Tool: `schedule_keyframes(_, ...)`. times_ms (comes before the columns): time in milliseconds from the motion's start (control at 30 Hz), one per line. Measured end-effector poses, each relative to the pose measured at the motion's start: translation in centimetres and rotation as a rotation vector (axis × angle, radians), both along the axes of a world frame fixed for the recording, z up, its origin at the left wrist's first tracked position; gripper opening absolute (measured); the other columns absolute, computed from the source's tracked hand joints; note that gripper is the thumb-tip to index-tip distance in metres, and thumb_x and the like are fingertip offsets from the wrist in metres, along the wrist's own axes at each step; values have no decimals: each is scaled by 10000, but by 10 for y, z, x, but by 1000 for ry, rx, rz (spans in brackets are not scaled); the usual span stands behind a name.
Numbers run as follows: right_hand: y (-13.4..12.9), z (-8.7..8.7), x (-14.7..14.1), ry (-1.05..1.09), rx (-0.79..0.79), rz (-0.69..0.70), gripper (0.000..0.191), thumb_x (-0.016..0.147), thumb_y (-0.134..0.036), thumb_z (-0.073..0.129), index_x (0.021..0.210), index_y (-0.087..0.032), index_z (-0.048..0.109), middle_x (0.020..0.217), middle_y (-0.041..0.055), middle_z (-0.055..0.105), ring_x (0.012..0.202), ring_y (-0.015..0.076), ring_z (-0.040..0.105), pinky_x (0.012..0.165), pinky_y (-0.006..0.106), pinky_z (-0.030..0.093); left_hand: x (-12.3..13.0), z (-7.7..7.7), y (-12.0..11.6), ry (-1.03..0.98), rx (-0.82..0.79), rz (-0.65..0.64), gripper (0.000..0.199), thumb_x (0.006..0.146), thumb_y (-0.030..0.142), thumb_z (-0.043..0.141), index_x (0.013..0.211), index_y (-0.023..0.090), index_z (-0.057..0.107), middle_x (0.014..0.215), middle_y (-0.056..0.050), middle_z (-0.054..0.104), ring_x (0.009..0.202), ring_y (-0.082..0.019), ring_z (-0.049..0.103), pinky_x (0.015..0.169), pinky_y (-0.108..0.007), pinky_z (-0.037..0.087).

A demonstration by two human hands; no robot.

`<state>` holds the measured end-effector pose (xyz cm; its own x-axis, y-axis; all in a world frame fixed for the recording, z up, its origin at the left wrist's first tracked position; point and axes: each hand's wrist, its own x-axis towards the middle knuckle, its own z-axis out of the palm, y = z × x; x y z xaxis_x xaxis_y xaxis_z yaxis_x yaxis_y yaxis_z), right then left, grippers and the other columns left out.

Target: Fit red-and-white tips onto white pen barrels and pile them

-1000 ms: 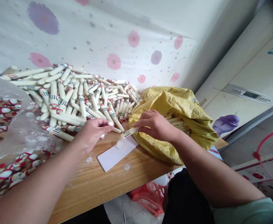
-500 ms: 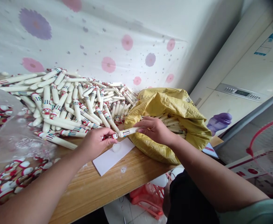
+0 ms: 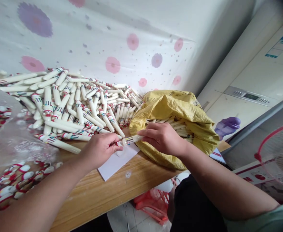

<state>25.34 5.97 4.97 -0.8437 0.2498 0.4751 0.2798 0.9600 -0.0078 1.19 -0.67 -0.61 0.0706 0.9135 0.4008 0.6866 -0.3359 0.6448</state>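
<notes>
My right hand [image 3: 164,139] is closed around one end of a white multicolor pen [image 3: 131,139], with coloured slots on its barrel. Between the thumb and fingers of my left hand [image 3: 100,149] is a small red-and-white pen topper [image 3: 119,143], mostly hidden by the fingertips. The topper meets the slotted end of the pen; whether the two are joined I cannot tell. Just beneath, a small clear round piece [image 3: 119,153] rests on a white sheet [image 3: 118,164]. Behind my hands lies a big heap of similar pens [image 3: 80,112] with red-and-white tops.
A yellow woven sack [image 3: 165,157] of pens stands right of the heap on the wooden table [image 3: 93,196]. Clear plastic bags [image 3: 18,135] with red-and-white toppers [image 3: 11,185] lie at left. Below are a red plastic basket [image 3: 151,206] and, rightward, a fan [image 3: 277,154].
My right hand has slid left along the pen, covering more of its barrel. The left hand has shifted slightly right and hides more of the topper.
</notes>
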Motion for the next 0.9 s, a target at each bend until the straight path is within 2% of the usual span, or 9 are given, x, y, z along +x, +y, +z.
schedule_keyframes(200, -3, -3, -2, -30, -14, -37, 232, 940, -248, 520, 1045, -143, 699, 793, 64, 648, 647, 120, 555, 599, 242, 386, 1, -4, 0, 20, 21, 4, 188, 686, 311, 687, 574, 216, 570, 556, 17, 566, 545, -142, 482, 571, -251, 314)
schedule_keyframes(367, -2, -13, -7, -29, -16, -13, 208, 932, -239, 529, 999, -142, 700, 767, 60, 647, 634, 123, 553, 592, 241, 381, 2, -10, 1, 57, 25, -28, 211, 661, 261, 727, 557, 224, 547, 544, 6, 554, 551, -160, 484, 578, -265, 307)
schedule_keyframes(533, 4, -28, -12, 78, -47, 4, 209, 930, -242, 533, 1015, -136, 692, 781, 69, 665, 649, 128, 579, 600, 232, 410, 0, -6, -1, 38, 46, 4, 190, 677, 235, 711, 568, 219, 556, 537, 14, 541, 541, -151, 476, 575, -258, 308)
schedule_keyframes(633, 6, -30, -11, 95, -121, -30, 208, 924, -248, 546, 1022, -142, 695, 808, 79, 682, 680, 137, 606, 616, 234, 435, -4, -5, -1, 17, 36, 14, 178, 681, 246, 706, 569, 211, 572, 563, 13, 565, 560, -146, 483, 569, -253, 307)
schedule_keyframes(733, 13, -19, -10, 24, -287, -22, 209, 918, -268, 561, 1013, -145, 702, 865, 85, 706, 749, 151, 640, 675, 251, 477, -10, -3, 2, -87, -56, -31, 157, 655, 252, 731, 568, 201, 611, 562, 18, 570, 569, -142, 485, 562, -247, 323)
schedule_keyframes(800, 26, -2, -19, -59, -420, 5, 217, 917, -283, 566, 1010, -145, 705, 901, 82, 719, 789, 155, 656, 729, 272, 504, -15, -1, 5, -258, -135, -42, 171, 599, 263, 783, 571, 186, 633, 552, 19, 564, 558, -133, 478, 542, -239, 335)
schedule_keyframes(833, 34, 10, -29, -86, -460, 5, 218, 916, -278, 565, 1012, -143, 706, 917, 82, 723, 804, 157, 661, 755, 286, 514, -18, 1, 7, -402, -164, -17, 187, 579, 272, 803, 586, 176, 643, 543, 21, 555, 534, -123, 463, 515, -230, 333)
schedule_keyframes(900, 51, 37, -59, -61, -463, -49, 244, 922, -263, 547, 1077, -140, 690, 995, 103, 712, 838, 167, 664, 789, 324, 530, -24, 4, 11, -853, -175, 106, 224, 569, 269, 826, 626, 155, 642, 519, 31, 522, 467, -88, 413, 437, -197, 295)
